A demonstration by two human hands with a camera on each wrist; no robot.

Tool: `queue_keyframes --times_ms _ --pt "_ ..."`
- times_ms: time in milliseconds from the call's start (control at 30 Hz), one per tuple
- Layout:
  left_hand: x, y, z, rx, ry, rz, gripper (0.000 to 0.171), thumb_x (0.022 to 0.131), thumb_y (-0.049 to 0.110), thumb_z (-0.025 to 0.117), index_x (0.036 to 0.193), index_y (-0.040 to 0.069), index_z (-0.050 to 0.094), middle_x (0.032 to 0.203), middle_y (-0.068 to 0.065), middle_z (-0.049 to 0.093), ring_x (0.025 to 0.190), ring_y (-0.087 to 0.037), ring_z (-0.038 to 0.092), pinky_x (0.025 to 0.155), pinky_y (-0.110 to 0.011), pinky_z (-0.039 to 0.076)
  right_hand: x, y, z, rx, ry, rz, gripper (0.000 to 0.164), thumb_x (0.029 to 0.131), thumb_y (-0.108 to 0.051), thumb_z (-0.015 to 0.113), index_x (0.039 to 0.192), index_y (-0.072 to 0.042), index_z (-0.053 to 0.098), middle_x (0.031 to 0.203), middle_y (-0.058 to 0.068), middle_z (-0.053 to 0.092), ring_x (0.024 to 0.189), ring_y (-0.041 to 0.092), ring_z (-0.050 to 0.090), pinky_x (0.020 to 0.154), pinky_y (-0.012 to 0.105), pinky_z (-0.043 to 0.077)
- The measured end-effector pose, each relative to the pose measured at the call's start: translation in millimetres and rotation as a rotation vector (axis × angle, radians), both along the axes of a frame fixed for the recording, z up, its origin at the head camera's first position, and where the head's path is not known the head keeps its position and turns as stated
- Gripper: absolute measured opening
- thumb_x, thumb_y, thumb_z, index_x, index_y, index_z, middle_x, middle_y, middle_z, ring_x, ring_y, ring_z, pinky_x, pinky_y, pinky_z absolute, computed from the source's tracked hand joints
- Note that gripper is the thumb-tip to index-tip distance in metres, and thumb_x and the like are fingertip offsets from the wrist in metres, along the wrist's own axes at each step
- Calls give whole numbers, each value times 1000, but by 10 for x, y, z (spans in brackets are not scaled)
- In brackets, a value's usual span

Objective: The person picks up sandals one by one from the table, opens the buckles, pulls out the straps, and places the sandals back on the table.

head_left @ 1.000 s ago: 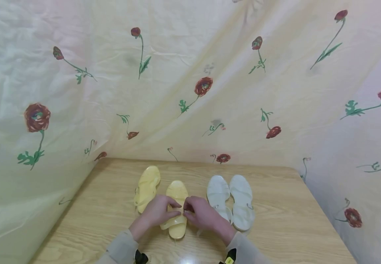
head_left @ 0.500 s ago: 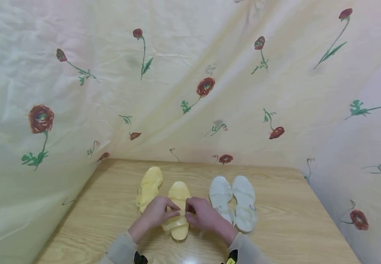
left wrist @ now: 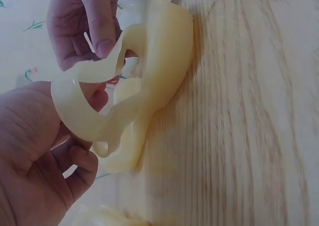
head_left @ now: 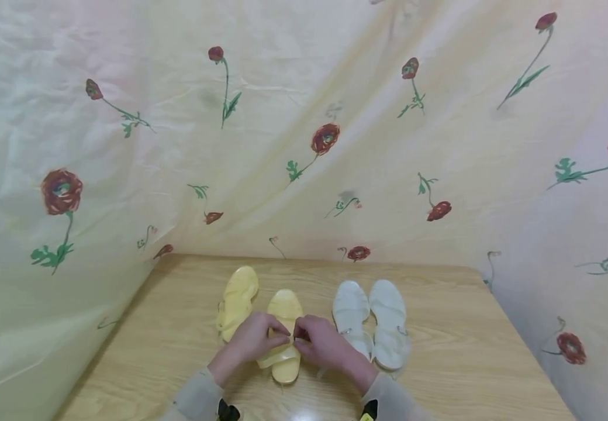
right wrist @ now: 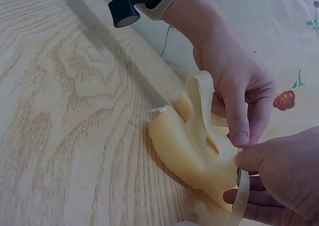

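A yellow sandal (head_left: 285,301) stands on the wooden table between the two hands. My left hand (head_left: 254,336) pinches its ankle strap (left wrist: 70,96) from the left, thumb against fingers. From the right, my right hand (head_left: 322,339) pinches the strap's other end, where a small metal buckle (right wrist: 239,175) shows between the fingers. The fingertips of both hands nearly meet above the sandal's insole. In the left wrist view the strap loops up off the heel (left wrist: 172,51). The matching yellow sandal (head_left: 239,298) lies just left of my left hand.
A pair of white sandals, one nearer (head_left: 350,304) and one farther right (head_left: 388,321), stands beside my right hand. A flower-printed cloth (head_left: 262,175) hangs behind and at both sides of the wooden table (head_left: 456,351).
The head view shifts slightly from side to side. Both hands stay at the strap of the same sandal, their fingertips a little closer than half a second ago.
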State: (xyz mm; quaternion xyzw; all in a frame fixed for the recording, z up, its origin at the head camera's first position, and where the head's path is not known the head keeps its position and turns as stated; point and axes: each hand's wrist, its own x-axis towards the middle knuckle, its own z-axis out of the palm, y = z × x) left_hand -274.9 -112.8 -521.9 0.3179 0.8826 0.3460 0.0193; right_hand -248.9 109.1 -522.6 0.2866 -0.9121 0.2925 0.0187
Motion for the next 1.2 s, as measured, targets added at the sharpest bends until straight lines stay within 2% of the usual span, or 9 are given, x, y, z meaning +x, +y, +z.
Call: queue_keyframes --times_ms 167,500,700,933,1200 --pt "6 -93 -21 28 -15 -3 9 94 21 82 99 14 85 96 -1 83 54 4 41 50 -18 38 9 -35 -17 -15 25 -13 18 92 -11 78 87 -20 63 82 -8 59 74 1 51 68 19 47" --pt "34 -187 -23 39 -25 61 11 93 26 83 100 17 85 96 3 82 53 2 44 50 -20 42 37 -44 -52 6 54 -37 9 95 -14 76 93 -17 68 87 -6 63 79 2 57 71 20 51" --pt "27 -138 9 38 -28 35 22 90 32 87 103 15 84 97 2 81 53 3 40 51 -19 39 46 -63 -45 2 72 -37 8 94 -15 78 93 -17 70 90 -5 68 83 3 63 74 21 56" --pt "32 -110 -10 41 -39 24 10 92 23 85 97 14 85 86 4 80 51 3 40 48 -18 36 44 -60 -83 -30 53 -36 8 94 -14 78 93 -17 70 89 -5 67 82 2 62 74 21 55" --pt "24 -153 -14 32 -27 36 9 91 22 85 98 15 86 90 4 83 51 3 39 47 -18 35 68 -70 -119 -63 138 -46 12 89 -10 79 91 -16 69 82 -7 62 75 -2 54 68 17 51"
